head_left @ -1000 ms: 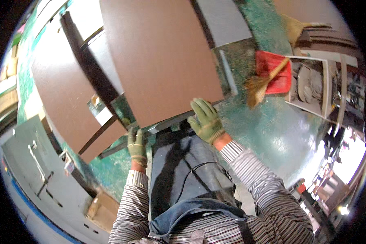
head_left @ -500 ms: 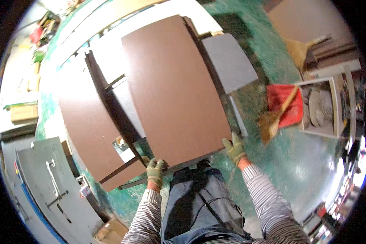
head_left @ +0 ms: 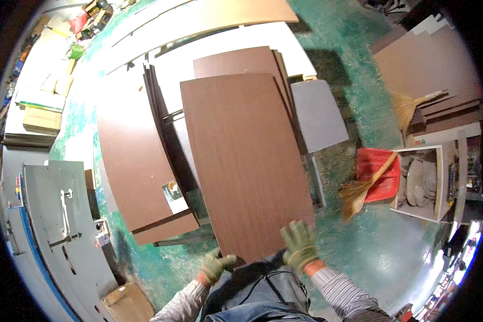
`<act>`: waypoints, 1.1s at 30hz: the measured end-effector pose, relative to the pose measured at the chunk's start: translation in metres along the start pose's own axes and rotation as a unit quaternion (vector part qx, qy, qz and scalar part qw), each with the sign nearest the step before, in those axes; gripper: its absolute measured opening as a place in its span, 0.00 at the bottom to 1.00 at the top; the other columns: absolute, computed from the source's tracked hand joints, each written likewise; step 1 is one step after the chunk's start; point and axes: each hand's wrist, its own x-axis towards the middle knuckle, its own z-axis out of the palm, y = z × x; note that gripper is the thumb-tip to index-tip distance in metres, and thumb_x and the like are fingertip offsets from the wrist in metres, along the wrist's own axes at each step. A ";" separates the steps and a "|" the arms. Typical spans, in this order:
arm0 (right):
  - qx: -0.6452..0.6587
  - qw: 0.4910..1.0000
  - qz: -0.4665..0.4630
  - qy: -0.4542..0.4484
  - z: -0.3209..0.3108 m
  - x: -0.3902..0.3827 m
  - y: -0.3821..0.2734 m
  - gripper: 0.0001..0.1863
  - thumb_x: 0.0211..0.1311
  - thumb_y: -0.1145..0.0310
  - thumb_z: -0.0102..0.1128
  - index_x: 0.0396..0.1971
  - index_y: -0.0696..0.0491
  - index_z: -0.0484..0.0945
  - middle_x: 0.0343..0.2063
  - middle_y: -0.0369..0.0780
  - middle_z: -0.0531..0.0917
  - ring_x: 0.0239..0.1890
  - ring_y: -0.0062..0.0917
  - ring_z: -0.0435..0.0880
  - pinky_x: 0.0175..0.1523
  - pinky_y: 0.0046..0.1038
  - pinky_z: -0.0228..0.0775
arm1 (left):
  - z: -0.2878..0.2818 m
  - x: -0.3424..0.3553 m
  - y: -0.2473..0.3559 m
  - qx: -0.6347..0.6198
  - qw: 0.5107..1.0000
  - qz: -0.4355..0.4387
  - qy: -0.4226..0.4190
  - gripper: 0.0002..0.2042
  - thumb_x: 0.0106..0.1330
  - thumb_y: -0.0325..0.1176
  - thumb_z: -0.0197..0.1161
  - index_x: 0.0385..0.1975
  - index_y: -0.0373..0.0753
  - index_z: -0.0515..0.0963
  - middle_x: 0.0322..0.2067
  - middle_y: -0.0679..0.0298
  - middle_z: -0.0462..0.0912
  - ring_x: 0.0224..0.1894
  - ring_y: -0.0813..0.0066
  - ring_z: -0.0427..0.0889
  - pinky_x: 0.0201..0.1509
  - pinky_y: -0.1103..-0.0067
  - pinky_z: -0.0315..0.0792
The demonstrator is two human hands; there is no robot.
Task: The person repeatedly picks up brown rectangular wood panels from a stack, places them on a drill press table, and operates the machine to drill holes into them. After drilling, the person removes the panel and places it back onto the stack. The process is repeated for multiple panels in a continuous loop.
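Both gloved hands clamp the near edge of a long brown board (head_left: pixel 247 161), left hand (head_left: pixel 216 264) at its corner, right hand (head_left: pixel 299 246) flat on top, keeping it level above a stack of boards (head_left: pixel 139 161) on the green floor (head_left: pixel 381 252).

Dark brown laminate panel (head_left: pixel 247 161): long rectangle, flat face up, wood-grain finish; near short edge at the person's waist, far end lying over a stack of similar brown panels (head_left: pixel 241 61); gripped at its near corners by gloved left hand (head_left: pixel 216 264) and right hand (head_left: pixel 299 246).
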 end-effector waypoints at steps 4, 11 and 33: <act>0.039 0.998 0.027 0.046 -0.037 -0.012 -0.047 0.41 0.59 0.63 0.59 0.72 0.59 0.57 0.70 0.55 0.61 0.72 0.53 0.58 0.72 0.49 0.56 | 0.048 -0.079 0.059 0.083 0.990 0.086 -0.074 0.17 0.63 0.33 0.72 0.49 0.33 0.79 0.35 0.64 0.85 0.37 0.77 0.82 0.41 0.77 0.78; 0.585 0.790 0.102 0.151 -0.011 -0.058 -0.020 0.30 0.73 0.55 0.52 0.68 0.55 0.63 0.66 0.44 0.70 0.63 0.41 0.73 0.66 0.41 0.67 | 0.110 -0.097 0.138 0.180 0.874 0.387 -0.233 0.26 0.62 0.35 0.73 0.59 0.34 0.75 0.49 0.56 0.84 0.52 0.68 0.82 0.57 0.72 0.76; 0.851 0.429 0.154 0.261 -0.046 -0.111 0.032 0.44 0.44 0.76 0.70 0.67 0.50 0.65 0.62 0.41 0.72 0.65 0.41 0.71 0.69 0.49 0.66 | 0.129 0.125 0.148 -0.208 0.909 0.179 -0.313 0.24 0.55 0.30 0.76 0.51 0.39 0.76 0.45 0.61 0.83 0.49 0.65 0.83 0.55 0.67 0.78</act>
